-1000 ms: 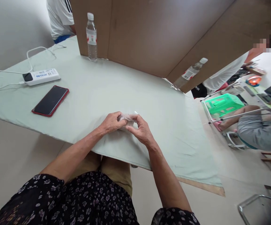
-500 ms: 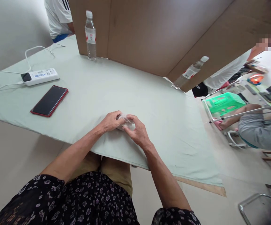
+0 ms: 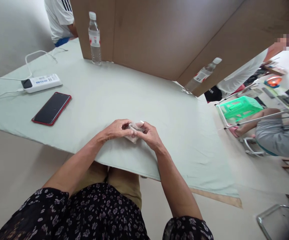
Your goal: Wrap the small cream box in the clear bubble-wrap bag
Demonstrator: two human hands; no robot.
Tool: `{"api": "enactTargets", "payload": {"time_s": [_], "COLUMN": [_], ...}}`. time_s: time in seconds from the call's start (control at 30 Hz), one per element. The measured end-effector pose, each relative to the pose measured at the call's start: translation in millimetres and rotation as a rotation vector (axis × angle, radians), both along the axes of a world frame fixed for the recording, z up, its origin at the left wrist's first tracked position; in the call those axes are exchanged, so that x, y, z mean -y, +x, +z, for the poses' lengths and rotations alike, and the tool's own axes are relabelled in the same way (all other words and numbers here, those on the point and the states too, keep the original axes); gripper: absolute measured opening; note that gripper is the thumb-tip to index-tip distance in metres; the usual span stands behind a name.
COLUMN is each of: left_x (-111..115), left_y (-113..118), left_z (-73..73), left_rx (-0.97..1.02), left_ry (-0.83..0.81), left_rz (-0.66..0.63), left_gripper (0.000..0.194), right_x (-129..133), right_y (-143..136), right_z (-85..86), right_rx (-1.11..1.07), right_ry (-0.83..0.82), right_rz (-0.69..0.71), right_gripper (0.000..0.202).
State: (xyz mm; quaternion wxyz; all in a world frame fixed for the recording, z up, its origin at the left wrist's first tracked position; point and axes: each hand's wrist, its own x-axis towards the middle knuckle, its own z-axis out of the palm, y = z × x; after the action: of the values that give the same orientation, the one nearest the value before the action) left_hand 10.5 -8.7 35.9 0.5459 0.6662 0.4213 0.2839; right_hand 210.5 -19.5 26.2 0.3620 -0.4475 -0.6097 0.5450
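Near the front edge of the cloth-covered table (image 3: 159,100), both hands hold a small whitish packet (image 3: 132,138) in clear, crinkled plastic. My left hand (image 3: 118,129) grips its left side, thumb across the near face. From the right, my right hand (image 3: 150,135) closes on it, with the thumb near the left thumb and the fingers behind. A bit of white (image 3: 140,124) sticks up by the right fingertips. The fingers cover much of the packet, so its contents cannot be made out.
To the left lie a red-edged phone (image 3: 51,108) and a white power strip (image 3: 42,82) with cables. Two water bottles (image 3: 94,39) (image 3: 203,76) stand against a cardboard partition (image 3: 144,40). People sit beyond it; a green plastic stool (image 3: 239,108) is at the right.
The packet has turned in my hands, showing more of its whitish near face. My thumbs have come together over it, and a white bit now shows at the right fingertips.
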Motion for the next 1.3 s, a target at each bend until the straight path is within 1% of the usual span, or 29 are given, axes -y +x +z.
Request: {"api": "enactTargets", "payload": {"time_s": [0.1, 0.2, 0.33, 0.4, 0.53, 0.63, 0.73, 0.83, 1.0, 1.07, 1.23, 1.3], "left_x": [0, 0, 1, 2, 2, 1, 1, 0, 0, 0, -1, -1], "left_y": [2, 3, 4, 4, 5, 5, 6, 6, 7, 7, 6, 5], "left_z": [-1.6, -4.4, -5.0, -4.2, -3.3, -3.7, -5.7, -9.1, -10.6, -9.3, -9.2, -10.1], "left_rx": [0.081, 0.113, 0.129, 0.121, 0.086, 0.112, 0.141, 0.163, 0.117, 0.089, 0.103, 0.131], "left_ry": [-0.078, -0.097, -0.115, -0.112, -0.100, -0.132, -0.159, -0.190, -0.159, -0.143, -0.128, -0.133], "left_rz": [0.008, 0.023, 0.045, 0.054, 0.072, 0.069, 0.068, 0.083, 0.117, 0.120, 0.108, 0.111], "left_gripper": [0.037, 0.043, 0.049, 0.051, 0.043, 0.036, 0.035, 0.039, 0.047, 0.048, 0.033, 0.031], "right_x": [-4, -8, -12, -13, -15, -14, -12, -5, 6, 8, 7, 7], "right_y": [4, 8, 10, 8, 4, 1, 0, 2, -1, -4, -7, -8], "right_z": [-6.2, -10.0, -10.8, -10.0, -8.5, -8.7, -9.3, -10.5, -16.2, -19.2, -23.8, -24.1], "right_rx": [-0.060, -0.089, -0.024, 0.007, 0.039, 0.077, 0.097, 0.089, 0.133, 0.129, 0.059, 0.039], "right_ry": [-0.009, -0.012, -0.056, -0.027, 0.073, 0.116, 0.125, 0.104, 0.045, 0.044, 0.033, 0.026], "right_rz": [-0.016, -0.056, -0.148, -0.177, -0.204, -0.234, -0.258, -0.263, -0.221, -0.216, -0.224, -0.221], "right_gripper": [0.040, 0.042, 0.037, 0.032, 0.024, 0.024, 0.026, 0.033, 0.069, 0.078, 0.081, 0.081]}}
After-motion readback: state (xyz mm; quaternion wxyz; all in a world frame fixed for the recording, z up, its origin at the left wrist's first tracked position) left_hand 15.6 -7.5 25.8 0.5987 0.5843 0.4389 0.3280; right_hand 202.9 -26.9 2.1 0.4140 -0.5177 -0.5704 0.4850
